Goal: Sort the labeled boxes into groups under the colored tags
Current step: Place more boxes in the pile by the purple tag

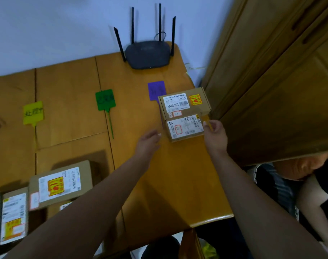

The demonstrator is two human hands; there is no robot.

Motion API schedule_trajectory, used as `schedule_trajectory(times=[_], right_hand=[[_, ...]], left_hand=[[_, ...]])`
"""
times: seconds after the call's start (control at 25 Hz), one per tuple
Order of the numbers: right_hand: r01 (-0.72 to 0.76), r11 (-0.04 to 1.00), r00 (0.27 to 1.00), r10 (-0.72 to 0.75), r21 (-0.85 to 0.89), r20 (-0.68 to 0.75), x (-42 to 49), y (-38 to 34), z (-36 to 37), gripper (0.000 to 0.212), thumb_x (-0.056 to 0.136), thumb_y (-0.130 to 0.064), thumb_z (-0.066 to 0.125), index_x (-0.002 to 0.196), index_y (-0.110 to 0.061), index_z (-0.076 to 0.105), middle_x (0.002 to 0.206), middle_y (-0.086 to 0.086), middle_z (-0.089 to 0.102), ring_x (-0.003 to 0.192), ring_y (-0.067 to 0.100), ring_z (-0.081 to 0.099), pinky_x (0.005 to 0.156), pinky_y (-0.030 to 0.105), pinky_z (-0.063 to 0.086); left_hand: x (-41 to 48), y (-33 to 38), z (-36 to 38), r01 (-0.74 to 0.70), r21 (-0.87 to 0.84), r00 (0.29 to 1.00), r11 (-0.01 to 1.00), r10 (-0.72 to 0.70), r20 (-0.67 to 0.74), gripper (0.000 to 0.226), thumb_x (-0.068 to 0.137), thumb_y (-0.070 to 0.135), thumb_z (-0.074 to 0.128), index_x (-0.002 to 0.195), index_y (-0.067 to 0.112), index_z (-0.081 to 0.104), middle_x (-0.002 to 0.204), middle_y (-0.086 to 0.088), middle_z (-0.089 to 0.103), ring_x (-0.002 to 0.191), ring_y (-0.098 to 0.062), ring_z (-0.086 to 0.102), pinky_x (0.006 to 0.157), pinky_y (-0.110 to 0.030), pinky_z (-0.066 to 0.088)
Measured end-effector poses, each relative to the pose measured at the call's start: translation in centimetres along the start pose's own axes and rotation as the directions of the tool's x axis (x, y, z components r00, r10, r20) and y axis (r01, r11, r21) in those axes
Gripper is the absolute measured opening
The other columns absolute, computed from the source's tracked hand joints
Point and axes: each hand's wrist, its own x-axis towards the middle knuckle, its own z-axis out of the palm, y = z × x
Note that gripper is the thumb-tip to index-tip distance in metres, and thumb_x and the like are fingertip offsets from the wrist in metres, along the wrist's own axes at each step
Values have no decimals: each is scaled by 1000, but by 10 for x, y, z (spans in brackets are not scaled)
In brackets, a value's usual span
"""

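Both forearms reach up from the bottom edge over the wooden surface (178, 184). Way over on the left there's a row of unsorted labeled boxes: two narrow ones, with the leftmost cut off by the frame, and a bigger cardboard box (60, 184) with an orange sticker on its label. Further back sit the yellow tag (33, 113) and then the green tag (105, 99), well apart from each other, nothing under either one. The left hand (148, 141) is relaxed, fingers out straight, holding nothing, just beside the small box (185, 128) but not touching it as far as I can see. A black router (147, 54) sits at the back against the wall. The purple tag (156, 90) has the larger box (183, 103) overlapping its corner, and the small box lies right up against that one's near side. The right hand (214, 133) grips the small box by its right end, thumb on top. A wooden cabinet (271, 81) fills the right side.
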Motion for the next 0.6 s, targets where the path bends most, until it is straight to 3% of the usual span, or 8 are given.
schedule_trajectory(times=[0.12,0.2,0.28,0.36,0.44,0.6], right_hand=[[139,990,990,-138,9,-36,-42,-16,9,36,99,-34,62,130,-18,62,134,4,60,121,23,58,100,42,51],[199,978,975,-205,69,91,-82,-33,31,31,98,-28,65,126,-15,64,125,-1,63,118,19,60,101,38,48],[201,969,937,-232,141,261,-125,-51,60,29,97,-20,68,124,-9,66,119,5,67,112,20,62,100,37,49],[182,977,892,-213,116,398,-166,-64,93,29,96,-21,70,122,-11,67,116,8,67,105,21,62,93,39,51],[160,986,844,-165,54,510,-206,-71,127,25,96,-27,69,120,-20,65,116,6,67,100,22,63,89,43,53],[181,984,773,-140,-3,619,-277,-76,190,24,95,-34,69,118,-30,63,119,1,67,98,20,64,90,39,54]], left_hand=[[-26,2,-48,-68,-15,997,998,68,-44,30,99,19,66,128,16,67,136,-5,63,127,-25,59,107,-44,51],[-49,2,-92,-124,3,988,992,124,-91,22,98,15,65,119,21,70,132,-6,67,123,-23,62,103,-44,53],[-73,-2,-140,-179,15,974,984,179,-136,24,98,10,64,120,17,71,130,-7,69,117,-23,64,96,-42,55],[-97,-10,-187,-187,23,965,982,188,-181,28,98,10,63,126,13,70,125,-5,71,110,-20,63,89,-37,52],[-117,-21,-230,-179,3,961,984,175,-213,31,99,10,63,129,11,69,121,-4,70,107,-19,62,93,-39,51],[-143,-42,-308,-184,-27,945,983,169,-282,29,99,6,61,128,4,67,122,-7,69,109,-21,62,95,-39,51]])
